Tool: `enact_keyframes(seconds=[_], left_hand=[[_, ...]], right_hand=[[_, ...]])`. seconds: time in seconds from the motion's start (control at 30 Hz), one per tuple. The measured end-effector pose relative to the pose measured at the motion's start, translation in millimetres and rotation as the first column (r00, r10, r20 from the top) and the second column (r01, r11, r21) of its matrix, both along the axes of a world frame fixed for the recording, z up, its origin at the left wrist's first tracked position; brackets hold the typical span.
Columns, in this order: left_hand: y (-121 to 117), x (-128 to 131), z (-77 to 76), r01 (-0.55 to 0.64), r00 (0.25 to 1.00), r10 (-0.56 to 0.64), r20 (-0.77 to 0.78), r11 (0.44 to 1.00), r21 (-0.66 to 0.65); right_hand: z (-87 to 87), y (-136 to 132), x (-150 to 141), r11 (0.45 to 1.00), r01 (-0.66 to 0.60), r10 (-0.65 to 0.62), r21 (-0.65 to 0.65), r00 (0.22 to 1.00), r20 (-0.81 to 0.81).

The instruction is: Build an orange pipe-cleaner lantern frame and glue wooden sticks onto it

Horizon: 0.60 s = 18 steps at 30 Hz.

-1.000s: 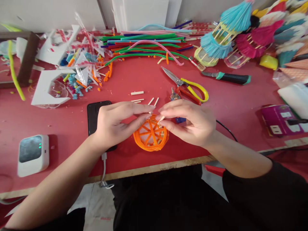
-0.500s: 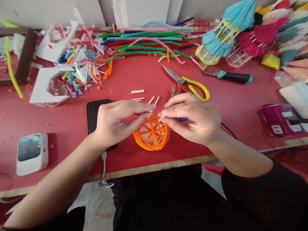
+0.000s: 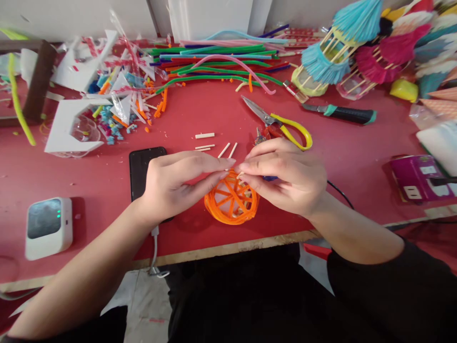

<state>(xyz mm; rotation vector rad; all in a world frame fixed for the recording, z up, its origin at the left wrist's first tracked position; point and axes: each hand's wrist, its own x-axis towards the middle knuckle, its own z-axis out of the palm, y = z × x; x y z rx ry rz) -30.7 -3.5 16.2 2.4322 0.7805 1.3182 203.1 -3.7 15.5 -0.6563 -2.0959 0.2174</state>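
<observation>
An orange pipe-cleaner wheel (image 3: pixel 232 220) with crossing spokes is tilted over the red table between my hands; short wooden stick pieces show inside its right side. My left hand (image 3: pixel 178 183) pinches the far-left rim of the wheel between thumb and index finger, partly covering it. A short wooden stick (image 3: pixel 240 175) is held between the thumb and fingers of my right hand (image 3: pixel 285 176), its tip at the wheel's far-right rim. Just beyond lie several cut wooden sticks (image 3: pixel 204 136), two of them slanted close to my left fingertips.
Yellow-handled scissors (image 3: pixel 274 121) and a utility knife (image 3: pixel 342 113) lie beyond my right hand. A black phone (image 3: pixel 143 166) is partly under my left hand. Pipe cleaners (image 3: pixel 221 62) run along the back; scraps (image 3: pixel 114 114) pile at left. Small blue pavilion model (image 3: pixel 326 66) stands back right.
The orange wheel has shifted slightly right and turned a little. My left fingertips have moved right with it, closer to my right hand, which has barely moved and keeps its stick.
</observation>
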Motion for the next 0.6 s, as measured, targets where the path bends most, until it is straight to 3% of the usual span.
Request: enact_keyframes(seconds=[0.3,0.6], left_hand=[[-0.3,0.3,-0.8,0.061,0.998,-0.061,0.005,0.998,0.031],[-2.2,-0.2,-1.8,0.023,1.0,-0.023,-0.009,0.999,0.041]], right_hand=[[-3.5,-1.3,0.1,1.0,-0.003,0.003,0.004,1.0,0.002],[-5.1,-3.3,-1.6,1.0,0.005,-0.005,0.0,0.994,-0.108]])
